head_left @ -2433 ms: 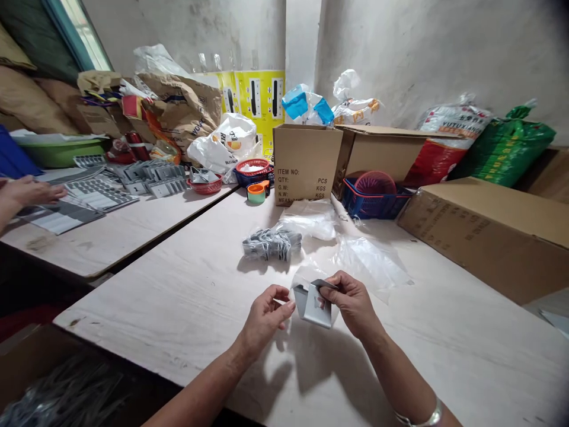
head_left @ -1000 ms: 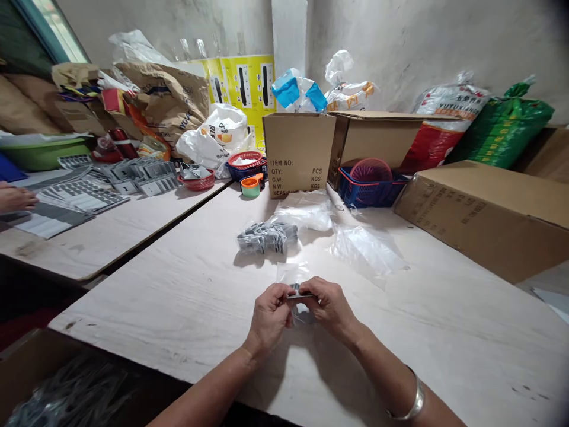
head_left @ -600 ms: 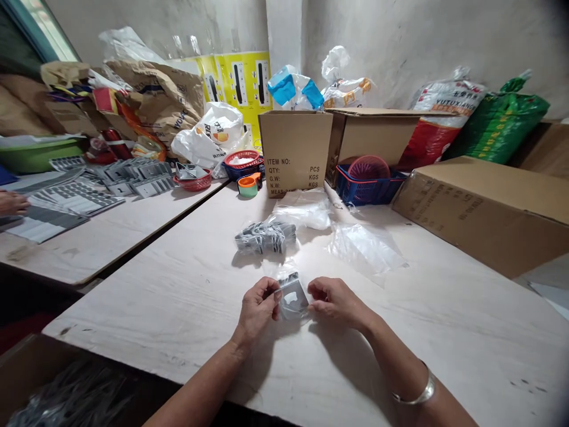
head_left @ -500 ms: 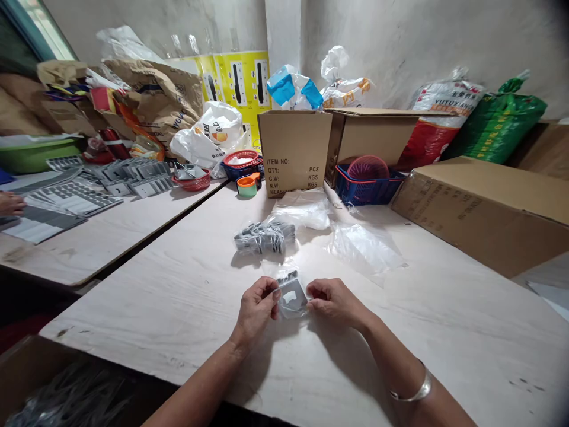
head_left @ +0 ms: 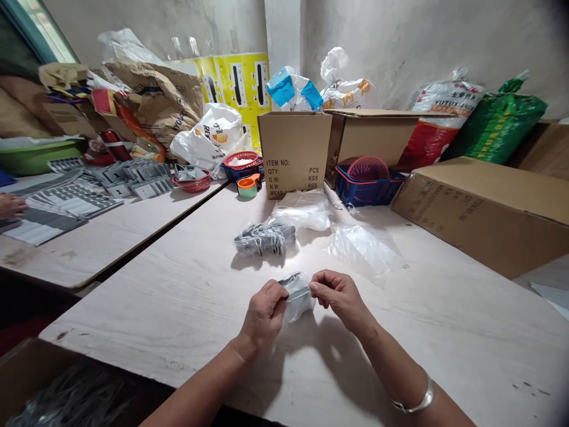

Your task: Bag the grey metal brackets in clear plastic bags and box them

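Between my two hands is a clear plastic bag (head_left: 299,299) with a flat grey piece inside, tilted so that its edge faces me. My left hand (head_left: 267,308) is closed on the bag's left side, thumb on top. With thumb and forefinger, my right hand (head_left: 335,296) pinches the bag at its right edge. Just beyond them on the table (head_left: 178,308) lies a bundle of grey pieces (head_left: 265,239) wrapped in clear plastic. Empty-looking clear bags (head_left: 367,248) lie flat to the right of the bundle, with more clear bags (head_left: 304,209) behind it.
A cardboard box (head_left: 294,151) stands at the back, beside a blue basket (head_left: 368,184). Another large box (head_left: 484,207) fills the right side. An orange and green tape dispenser (head_left: 248,187) sits back left. Another person's hand (head_left: 11,206) is by grey sheets (head_left: 73,196) on the left table.
The bagged grey piece has turned from showing its broad face to nearly edge-on. My left hand has rolled over it, and my right hand has shifted slightly up.
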`<action>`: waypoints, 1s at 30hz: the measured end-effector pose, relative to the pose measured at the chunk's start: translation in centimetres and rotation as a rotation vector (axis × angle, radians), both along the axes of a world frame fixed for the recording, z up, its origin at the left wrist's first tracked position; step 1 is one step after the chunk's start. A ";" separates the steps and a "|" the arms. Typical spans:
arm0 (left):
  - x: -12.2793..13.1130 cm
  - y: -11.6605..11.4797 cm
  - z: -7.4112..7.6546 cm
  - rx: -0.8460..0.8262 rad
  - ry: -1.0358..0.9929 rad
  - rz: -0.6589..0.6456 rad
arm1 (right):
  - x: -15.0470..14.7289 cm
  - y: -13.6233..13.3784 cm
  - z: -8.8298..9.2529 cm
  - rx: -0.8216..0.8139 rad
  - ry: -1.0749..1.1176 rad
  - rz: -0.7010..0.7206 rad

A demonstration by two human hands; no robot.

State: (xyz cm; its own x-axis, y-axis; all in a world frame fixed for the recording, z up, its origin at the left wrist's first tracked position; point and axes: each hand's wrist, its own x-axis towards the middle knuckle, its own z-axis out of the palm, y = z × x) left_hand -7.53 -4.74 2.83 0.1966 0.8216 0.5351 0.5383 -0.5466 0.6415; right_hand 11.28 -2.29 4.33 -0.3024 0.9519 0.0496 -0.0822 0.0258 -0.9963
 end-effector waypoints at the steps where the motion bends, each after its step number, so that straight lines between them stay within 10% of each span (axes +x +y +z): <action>1: 0.1 0.1 0.2 0.021 0.030 -0.014 | 0.1 -0.1 0.2 0.021 0.008 0.002; 12: 0.1 0.7 0.6 -0.323 -0.303 -0.100 | 2.9 0.2 1.7 0.126 -0.160 0.240; 24: 0.8 -0.1 3.2 -0.177 -0.526 0.019 | 2.8 -0.5 3.0 0.359 -0.143 0.002; 30: 0.8 -1.3 2.4 -0.179 -0.352 -0.074 | 2.2 -1.1 3.3 0.370 -0.266 0.118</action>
